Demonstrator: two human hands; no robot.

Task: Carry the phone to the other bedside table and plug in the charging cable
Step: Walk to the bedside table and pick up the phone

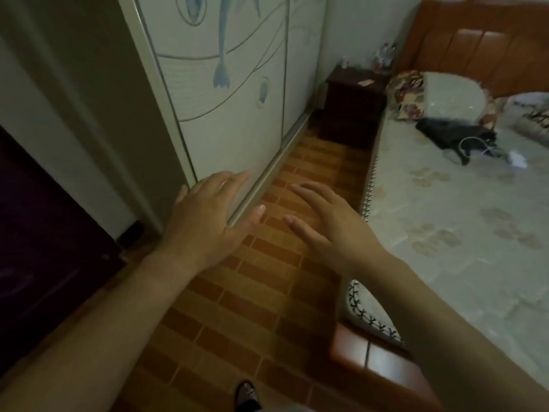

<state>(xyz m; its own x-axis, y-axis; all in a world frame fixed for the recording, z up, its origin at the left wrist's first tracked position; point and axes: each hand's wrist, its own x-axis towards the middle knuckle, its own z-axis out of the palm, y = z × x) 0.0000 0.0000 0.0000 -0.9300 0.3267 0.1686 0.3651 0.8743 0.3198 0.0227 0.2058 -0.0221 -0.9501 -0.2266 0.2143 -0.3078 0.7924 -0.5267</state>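
Head view: both hands out front, palms down, fingers spread and loose, holding nothing. Left hand (208, 218) at 9 o'clock of frame centre, over the wardrobe (237, 84) track; right hand (329, 221) just beside it at 3 o'clock, over the tiled floor (252, 307). Hands near each other, not touching. Bedside table (355, 96) at 1 o'clock, far end of the aisle, against the headboard (481, 46); small flat pale item on its top, too blurred to identify. On the bed (445, 233), at 2 o'clock, a dark object (451, 135) with white cable (475, 145) looped over it; cannot tell whether the phone is among these. Phone location therefore unconfirmed. Judgement: phone should be light, rigid, smooth-faced and slippery, breakable if dropped; grip across the long edges, thumb opposing fingers, screen clear. Cable limp; take it at the stiff plug, not the cord.
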